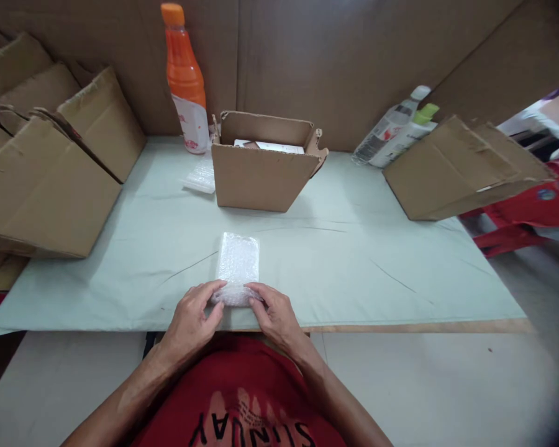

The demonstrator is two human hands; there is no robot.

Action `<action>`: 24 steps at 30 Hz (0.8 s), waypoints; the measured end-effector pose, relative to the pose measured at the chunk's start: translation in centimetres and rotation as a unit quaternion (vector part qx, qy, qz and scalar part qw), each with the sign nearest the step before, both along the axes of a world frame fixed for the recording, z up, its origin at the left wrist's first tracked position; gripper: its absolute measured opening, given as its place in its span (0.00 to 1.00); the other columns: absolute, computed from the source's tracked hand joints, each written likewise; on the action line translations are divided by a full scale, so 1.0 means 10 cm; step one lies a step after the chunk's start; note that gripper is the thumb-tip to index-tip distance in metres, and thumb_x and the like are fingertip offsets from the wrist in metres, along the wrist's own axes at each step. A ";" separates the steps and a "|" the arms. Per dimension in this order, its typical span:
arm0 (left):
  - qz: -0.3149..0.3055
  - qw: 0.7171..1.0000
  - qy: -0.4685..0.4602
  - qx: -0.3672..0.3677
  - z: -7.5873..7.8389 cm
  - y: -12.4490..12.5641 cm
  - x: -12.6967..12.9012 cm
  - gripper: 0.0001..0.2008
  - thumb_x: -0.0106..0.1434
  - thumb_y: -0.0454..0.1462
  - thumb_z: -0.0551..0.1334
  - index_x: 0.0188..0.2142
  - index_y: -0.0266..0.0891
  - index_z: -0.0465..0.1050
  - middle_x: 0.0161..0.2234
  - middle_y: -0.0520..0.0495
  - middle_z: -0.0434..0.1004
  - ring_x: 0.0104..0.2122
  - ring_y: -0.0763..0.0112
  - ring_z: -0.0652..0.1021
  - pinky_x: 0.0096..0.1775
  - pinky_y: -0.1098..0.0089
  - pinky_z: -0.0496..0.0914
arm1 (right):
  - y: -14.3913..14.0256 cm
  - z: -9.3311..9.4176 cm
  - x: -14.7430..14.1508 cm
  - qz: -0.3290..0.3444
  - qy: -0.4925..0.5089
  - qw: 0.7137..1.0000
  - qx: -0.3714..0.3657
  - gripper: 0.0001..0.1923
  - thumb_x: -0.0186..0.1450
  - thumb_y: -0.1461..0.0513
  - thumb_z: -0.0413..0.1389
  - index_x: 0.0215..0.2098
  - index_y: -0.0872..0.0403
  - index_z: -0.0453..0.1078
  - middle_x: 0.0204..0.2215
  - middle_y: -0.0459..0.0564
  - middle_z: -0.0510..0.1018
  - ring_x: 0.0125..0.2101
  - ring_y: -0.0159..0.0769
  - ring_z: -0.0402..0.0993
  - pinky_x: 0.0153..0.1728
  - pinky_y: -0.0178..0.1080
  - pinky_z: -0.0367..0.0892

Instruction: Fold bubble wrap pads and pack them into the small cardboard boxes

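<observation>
A clear piece of bubble wrap, roughly a flat rectangle, lies on the table near its front edge. Its near end looks folded or rolled over, and whether anything is inside cannot be made out. My left hand pinches the near left corner between thumb and fingers. On the opposite corner, my right hand grips the wrap the same way, thumb toward me and fingers on top.
Beyond the wrap stands an open cardboard box with white items inside. More bubble wrap lies beside it, near an orange bottle. Cardboard boxes crowd the left; another box and a clear bottle stand right.
</observation>
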State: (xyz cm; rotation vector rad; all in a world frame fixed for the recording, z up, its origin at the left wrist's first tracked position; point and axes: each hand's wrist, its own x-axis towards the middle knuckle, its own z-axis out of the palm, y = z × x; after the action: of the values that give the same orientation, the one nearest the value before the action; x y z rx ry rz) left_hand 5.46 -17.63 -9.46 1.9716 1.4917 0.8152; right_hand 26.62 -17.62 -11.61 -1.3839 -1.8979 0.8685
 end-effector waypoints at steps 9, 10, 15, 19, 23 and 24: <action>0.056 0.997 -0.023 -0.044 -0.19 0.20 0.12 0.19 0.64 0.37 0.56 0.53 0.37 0.73 0.42 0.43 0.81 0.37 0.66 0.79 0.43 0.65 0.75 | -0.20 0.24 0.01 0.015 -0.121 0.970 0.211 0.21 0.67 0.68 0.55 0.58 0.49 0.68 0.50 0.57 0.79 0.51 0.48 0.74 0.48 0.50 0.69; 0.053 0.998 -0.026 -0.038 -0.20 0.20 0.10 0.18 0.64 0.37 0.56 0.53 0.38 0.73 0.43 0.43 0.81 0.38 0.66 0.79 0.44 0.65 0.75 | -0.17 0.22 -0.02 0.054 -0.152 0.967 0.199 0.21 0.67 0.68 0.55 0.58 0.50 0.69 0.53 0.58 0.78 0.54 0.49 0.72 0.49 0.51 0.67; 0.012 0.998 -0.034 0.054 -0.11 0.13 -0.04 0.20 0.65 0.37 0.60 0.56 0.38 0.70 0.52 0.38 0.76 0.51 0.59 0.77 0.53 0.58 0.72 | 0.10 0.13 -0.08 0.098 -0.196 0.963 0.157 0.17 0.69 0.69 0.51 0.54 0.53 0.72 0.48 0.56 0.82 0.48 0.46 0.75 0.48 0.50 0.66; -0.063 0.994 -0.027 0.089 -0.04 0.02 -0.13 0.18 0.66 0.36 0.60 0.55 0.41 0.71 0.52 0.39 0.78 0.53 0.58 0.76 0.55 0.56 0.71 | 0.14 0.26 0.01 0.111 -0.128 0.985 0.044 0.15 0.72 0.65 0.51 0.55 0.51 0.72 0.45 0.52 0.84 0.43 0.41 0.78 0.48 0.46 0.67; -0.028 0.998 -0.026 0.050 -0.07 0.06 -0.08 0.13 0.68 0.38 0.59 0.49 0.38 0.75 0.41 0.42 0.83 0.39 0.63 0.80 0.43 0.64 0.74 | 0.11 0.33 0.08 0.091 -0.088 0.991 -0.049 0.15 0.73 0.62 0.51 0.54 0.50 0.73 0.46 0.49 0.83 0.44 0.40 0.78 0.46 0.43 0.69; -0.015 0.999 -0.020 0.040 -0.08 0.10 -0.06 0.13 0.68 0.39 0.59 0.49 0.38 0.75 0.40 0.42 0.83 0.37 0.64 0.80 0.41 0.64 0.73 | 0.10 0.33 0.09 0.065 -0.096 0.993 -0.026 0.14 0.73 0.62 0.51 0.53 0.51 0.73 0.46 0.51 0.83 0.44 0.41 0.78 0.46 0.44 0.69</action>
State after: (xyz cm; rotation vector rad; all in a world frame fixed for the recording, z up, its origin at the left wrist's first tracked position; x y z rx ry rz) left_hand 4.90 -16.60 -10.29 2.0190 1.4236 0.9099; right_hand 27.51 -16.64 -8.31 -1.4320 -2.1459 0.8793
